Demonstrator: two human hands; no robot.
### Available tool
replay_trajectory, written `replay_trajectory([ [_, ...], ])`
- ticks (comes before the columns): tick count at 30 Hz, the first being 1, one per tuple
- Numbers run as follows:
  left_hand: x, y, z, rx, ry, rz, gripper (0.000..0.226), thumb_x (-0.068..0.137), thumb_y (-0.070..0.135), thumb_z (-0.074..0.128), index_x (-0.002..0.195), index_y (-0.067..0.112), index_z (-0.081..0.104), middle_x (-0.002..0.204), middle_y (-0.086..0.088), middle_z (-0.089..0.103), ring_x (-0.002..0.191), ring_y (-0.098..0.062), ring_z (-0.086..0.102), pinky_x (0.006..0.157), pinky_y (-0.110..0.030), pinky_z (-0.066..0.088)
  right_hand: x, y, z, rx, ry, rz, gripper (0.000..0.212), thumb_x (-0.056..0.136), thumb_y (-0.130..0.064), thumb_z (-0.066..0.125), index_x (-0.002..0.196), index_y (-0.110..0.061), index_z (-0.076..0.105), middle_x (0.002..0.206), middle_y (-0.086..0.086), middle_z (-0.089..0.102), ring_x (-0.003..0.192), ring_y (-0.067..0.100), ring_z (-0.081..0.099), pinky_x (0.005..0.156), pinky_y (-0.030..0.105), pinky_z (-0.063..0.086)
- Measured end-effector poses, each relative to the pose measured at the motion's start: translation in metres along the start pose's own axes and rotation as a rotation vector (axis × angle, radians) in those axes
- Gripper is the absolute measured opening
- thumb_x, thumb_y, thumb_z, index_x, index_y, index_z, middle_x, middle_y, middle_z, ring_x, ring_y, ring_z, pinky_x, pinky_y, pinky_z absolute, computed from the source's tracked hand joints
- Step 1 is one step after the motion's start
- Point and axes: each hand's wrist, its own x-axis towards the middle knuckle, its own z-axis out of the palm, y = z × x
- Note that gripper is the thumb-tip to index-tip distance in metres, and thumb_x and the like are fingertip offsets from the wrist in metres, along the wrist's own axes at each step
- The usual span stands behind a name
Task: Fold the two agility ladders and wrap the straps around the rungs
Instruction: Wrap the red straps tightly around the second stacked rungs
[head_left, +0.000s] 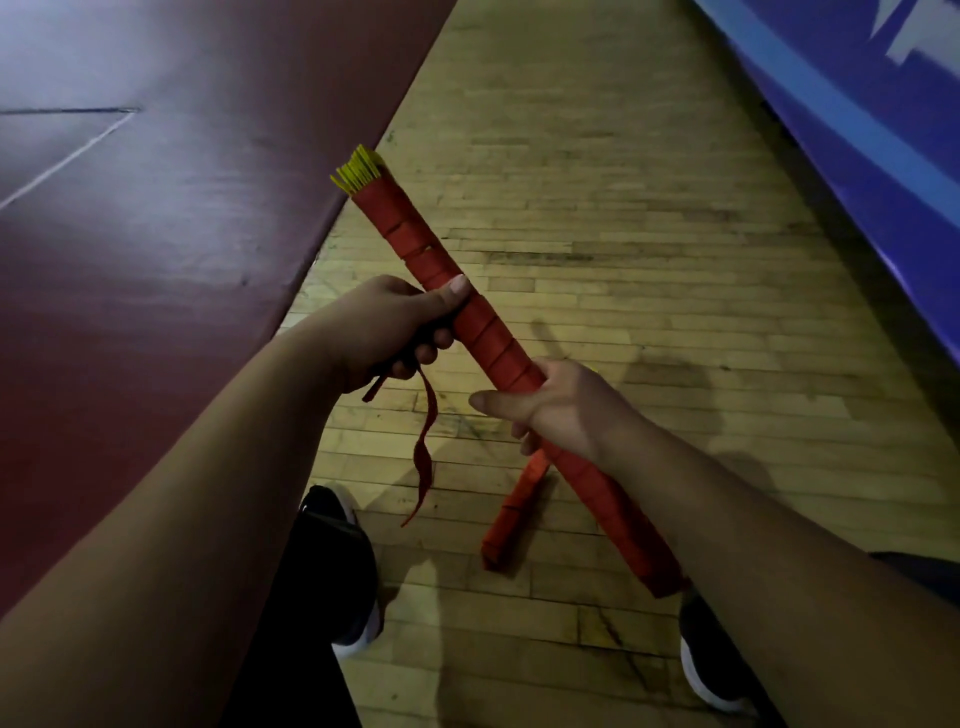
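Left grip (384, 327), right grip (566, 410) around wrapped ladder (498, 348)

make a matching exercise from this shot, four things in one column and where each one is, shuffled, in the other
Column one
1. yellow rung ends
2. loose strap tail
3. second wrapped bundle
4. right hand

Column two
a. lies on the wooden floor
b. holds the lower part of the held bundle
c. stick out of the held bundle's top end
d. hangs down from the left hand

Pairs: 1-c, 2-d, 3-a, 4-b
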Motion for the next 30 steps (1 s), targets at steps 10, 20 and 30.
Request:
replay_trajectory([
  [10, -0.004, 0.006, 0.0, -0.31, -0.221, 0.219, 0.045, 0.104, 0.051, 0.054, 0.073, 0.019, 0.058, 0.062, 0.005, 0.044, 0.048, -0.004, 0.032, 0.041, -0.016, 0.031, -0.005, 0.004, -0.022, 0.637, -0.701, 0.063, 0.065, 0.087, -0.053, 0.078, 0.124, -0.004, 0.057, 0.107, 0.02, 0.072, 0.099, 0.041, 0.077, 0.088, 0.052, 0.064],
  [20, -0.011, 0.008, -0.005, -0.08, -0.085, 0.212, 0.044, 0.109, 0.049, 0.056, 0.075, 0.021, 0.065, 0.064, 0.002, 0.053, 0.05, -0.01, 0.043, 0.046, -0.022, 0.033, -0.004, -0.002, -0.029, 0.376, -0.515, 0.016, 0.038, 0.106, -0.037, 0.063, 0.129, -0.007, 0.068, 0.095, 0.015, 0.073, 0.073, 0.028, 0.071, 0.067, 0.037, 0.061],
  [30, -0.009, 0.008, 0.009, 0.162, 0.081, -0.001, 0.061, 0.103, 0.066, 0.057, 0.09, 0.009, 0.074, 0.063, 0.002, 0.068, 0.05, -0.007, 0.058, 0.047, -0.022, 0.046, 0.007, 0.008, 0.0, 0.16, -0.085, 0.053, 0.03, 0.092, -0.039, 0.085, 0.108, -0.017, 0.073, 0.084, 0.01, 0.075, 0.068, 0.026, 0.07, 0.06, 0.033, 0.057],
])
